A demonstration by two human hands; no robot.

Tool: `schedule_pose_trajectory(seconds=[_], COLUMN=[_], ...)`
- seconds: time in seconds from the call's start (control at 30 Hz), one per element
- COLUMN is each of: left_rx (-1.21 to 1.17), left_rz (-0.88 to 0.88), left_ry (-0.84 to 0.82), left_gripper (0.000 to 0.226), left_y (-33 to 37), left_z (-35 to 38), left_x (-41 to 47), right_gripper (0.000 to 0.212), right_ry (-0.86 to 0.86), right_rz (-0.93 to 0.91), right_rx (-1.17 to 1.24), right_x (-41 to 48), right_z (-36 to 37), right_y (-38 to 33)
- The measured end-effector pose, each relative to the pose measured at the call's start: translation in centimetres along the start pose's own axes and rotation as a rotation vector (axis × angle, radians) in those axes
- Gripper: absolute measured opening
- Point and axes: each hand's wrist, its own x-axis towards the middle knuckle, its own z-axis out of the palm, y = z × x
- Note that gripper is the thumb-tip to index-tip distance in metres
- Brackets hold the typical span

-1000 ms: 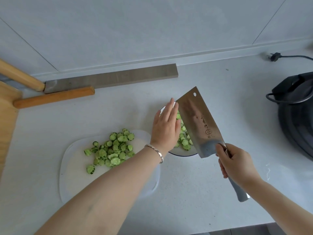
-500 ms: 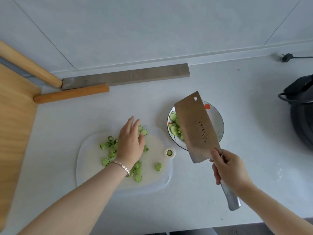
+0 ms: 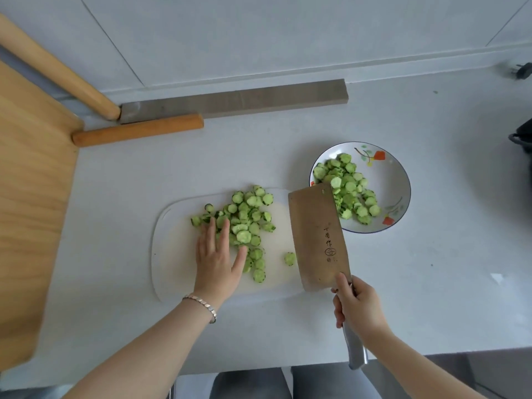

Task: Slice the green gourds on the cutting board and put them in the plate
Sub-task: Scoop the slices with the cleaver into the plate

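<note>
Several green gourd slices [image 3: 244, 220] lie heaped on the white cutting board [image 3: 175, 254]. My left hand [image 3: 217, 260] lies flat on the board with straight fingers touching the left side of the heap. My right hand [image 3: 357, 306] grips the handle of a cleaver [image 3: 318, 240], whose broad blade lies over the board's right end, just right of the heap. Behind the blade stands a flowered plate [image 3: 394, 182] with several slices [image 3: 348, 188] in it. One stray slice [image 3: 290, 258] lies next to the blade.
A large wooden board [image 3: 28, 197] fills the left side. A rolling pin [image 3: 138, 131] and a long grey bar [image 3: 236, 100] lie along the back wall. A dark pot [image 3: 522, 136] shows at the right edge, a plug [image 3: 521, 71] behind it.
My left hand left the plate and came down onto the slices on the board. The cleaver swung from over the plate to the board's right end.
</note>
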Motion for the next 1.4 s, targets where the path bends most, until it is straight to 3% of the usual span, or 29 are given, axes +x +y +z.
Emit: schedule_pose_trajectory(seconds=[0.23,0.57,0.73,1.4], left_rx=[-0.059,-0.092,-0.111,-0.235], left_rz=[0.008,-0.084,0.051,0.18], left_ry=[0.099,0.232,0.261,0.317], left_gripper=[0.069,0.059,0.055,0.044], left_y=[0.5,1.7,3.5,8.8], left_z=[1.0,2.5,3.5,3.8], left_x=[0.9,2.1,1.4,2.2], right_gripper=[0.035,0.035,0.035,0.032], right_ry=[-0.001,-0.11,-0.141,-0.152], right_rz=[0.044,0.051,0.054,0.013], right_rx=[0.101,0.066,0.041,0.063], right_x=[0.1,0.3,0.1,-0.4], right_z=[4.2,7.2,7.5,2.4], right_y=[-0.3,-0.6,-0.5,-2.8])
